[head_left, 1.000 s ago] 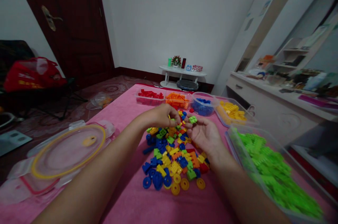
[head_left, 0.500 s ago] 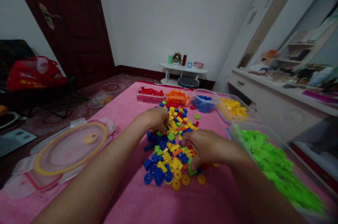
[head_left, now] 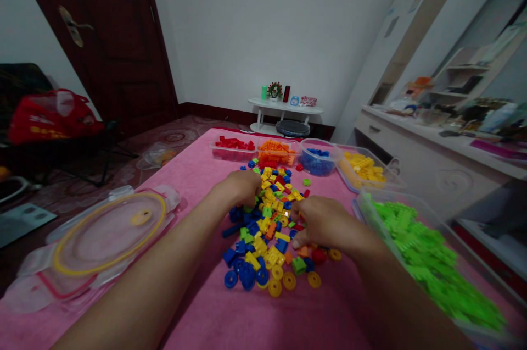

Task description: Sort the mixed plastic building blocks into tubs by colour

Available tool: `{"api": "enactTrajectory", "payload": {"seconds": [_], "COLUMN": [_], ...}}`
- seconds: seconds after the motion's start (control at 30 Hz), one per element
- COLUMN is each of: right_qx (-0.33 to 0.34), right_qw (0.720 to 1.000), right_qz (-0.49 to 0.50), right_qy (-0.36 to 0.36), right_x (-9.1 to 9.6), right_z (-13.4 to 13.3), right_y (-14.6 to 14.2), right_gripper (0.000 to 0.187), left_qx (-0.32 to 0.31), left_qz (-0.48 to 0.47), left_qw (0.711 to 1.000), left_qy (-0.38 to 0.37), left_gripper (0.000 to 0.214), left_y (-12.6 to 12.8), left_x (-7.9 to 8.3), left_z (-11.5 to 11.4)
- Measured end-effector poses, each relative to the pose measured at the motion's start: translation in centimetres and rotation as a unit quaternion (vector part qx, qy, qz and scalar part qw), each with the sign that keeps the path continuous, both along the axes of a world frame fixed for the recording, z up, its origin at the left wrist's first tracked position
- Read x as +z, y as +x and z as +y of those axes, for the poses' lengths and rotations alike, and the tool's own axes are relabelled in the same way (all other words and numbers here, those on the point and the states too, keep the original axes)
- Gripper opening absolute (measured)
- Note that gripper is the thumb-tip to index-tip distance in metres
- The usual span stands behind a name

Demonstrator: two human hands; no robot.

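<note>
A heap of mixed building bricks and wheels [head_left: 274, 255] in yellow, blue, green, red and orange lies on the pink cloth. My left hand [head_left: 244, 188] reaches into the heap's left side, its fingers curled down and pressed together; whatever they hold is hidden. On the right side of the heap rests my right hand [head_left: 319, 222], its thumb apart from its fingers, with red and yellow bricks beneath and no brick visibly gripped. A green brick [head_left: 299, 266] lies just in front of that hand, close to several yellow wheels [head_left: 289, 281].
Behind the heap stand clear containers of red bricks [head_left: 234, 144], orange bricks [head_left: 275, 149], blue bricks [head_left: 319, 163] and yellow bricks [head_left: 364, 167]. A large box of green bricks [head_left: 424, 254] is at the right. Stacked clear lids [head_left: 109, 234] lie at the left.
My right hand has shifted slightly up and back, uncovering the green brick and orange pieces near the front. My left hand stays almost in place.
</note>
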State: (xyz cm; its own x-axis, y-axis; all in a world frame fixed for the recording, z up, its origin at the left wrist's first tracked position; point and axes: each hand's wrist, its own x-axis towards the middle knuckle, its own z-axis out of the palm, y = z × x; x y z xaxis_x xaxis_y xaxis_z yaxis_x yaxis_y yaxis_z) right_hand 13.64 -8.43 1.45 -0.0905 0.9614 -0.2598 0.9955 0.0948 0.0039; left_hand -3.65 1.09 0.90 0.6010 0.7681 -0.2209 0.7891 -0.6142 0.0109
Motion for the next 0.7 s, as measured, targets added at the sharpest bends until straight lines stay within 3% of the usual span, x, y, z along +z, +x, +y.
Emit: {"api": "enactTrajectory", "payload": {"seconds": [0.2, 0.37, 0.5, 0.57, 0.7], "right_qx": [-0.022, -0.011, 0.018, 0.007, -0.038], "right_qw": [1.000, 1.000, 1.000, 1.000, 0.998], "right_qz": [-0.009, 0.013, 0.012, 0.012, 0.001], "right_qy": [0.012, 0.001, -0.019, -0.023, -0.040], "right_x": [-0.4, -0.6, -0.9, -1.0, -0.9], "right_z": [0.3, 0.5, 0.4, 0.5, 0.7], "right_y": [0.7, 2.3, 2.8, 3.0, 3.2], "right_gripper": [0.026, 0.034, 0.041, 0.043, 0.043], "left_qx": [-0.018, -0.025, 0.001, 0.012, 0.012], "left_qz": [-0.051, -0.126, -0.186, -0.217, -0.257], "left_qw": [0.998, 0.992, 0.979, 0.969, 0.962], "left_qy": [-0.024, -0.008, -0.087, -0.117, -0.088], "left_gripper": [0.028, 0.026, 0.030, 0.030, 0.029], "left_y": [-1.0, -1.4, -1.3, -1.2, -1.0], "left_x": [0.5, 0.5, 0.7, 0.7, 0.7], "left_z": [0.7, 1.5, 1.4, 1.3, 1.3]}}
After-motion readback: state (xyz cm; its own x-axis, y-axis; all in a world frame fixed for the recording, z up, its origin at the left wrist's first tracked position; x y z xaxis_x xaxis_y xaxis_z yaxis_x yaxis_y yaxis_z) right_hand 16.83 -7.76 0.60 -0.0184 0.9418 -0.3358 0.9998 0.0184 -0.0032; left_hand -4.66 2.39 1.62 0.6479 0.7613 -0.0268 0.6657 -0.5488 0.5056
